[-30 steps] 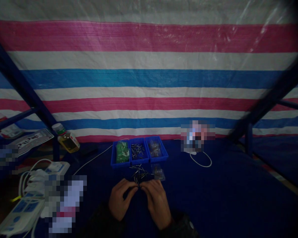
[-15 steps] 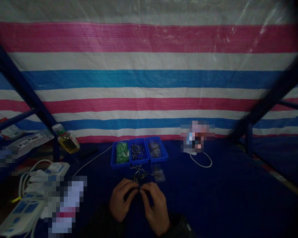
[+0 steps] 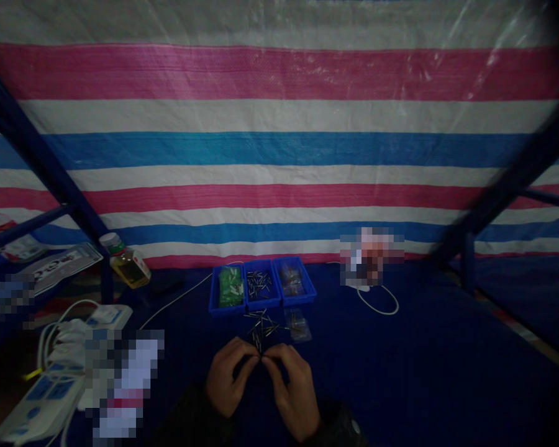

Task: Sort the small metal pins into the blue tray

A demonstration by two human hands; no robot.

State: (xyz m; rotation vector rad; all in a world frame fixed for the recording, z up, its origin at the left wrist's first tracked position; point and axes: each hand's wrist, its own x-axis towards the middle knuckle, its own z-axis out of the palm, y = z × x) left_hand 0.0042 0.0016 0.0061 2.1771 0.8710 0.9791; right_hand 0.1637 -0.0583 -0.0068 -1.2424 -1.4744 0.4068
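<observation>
Metal pin (image 3: 259, 347) pinched between left hand (image 3: 226, 379) and right hand (image 3: 293, 391), fingertips pressed together on it, just below a loose pile of pins (image 3: 262, 324) on dark blue cloth (image 3: 400, 372); steady two-handed hold apparently called for next.

Backdrop: pink, white and blue striped woven tarpaulin (image 3: 279, 149) | Frame: dark blue slanted metal bars (image 3: 41, 161) | Base: navy surface (image 3: 423, 347) | Light: dim
</observation>
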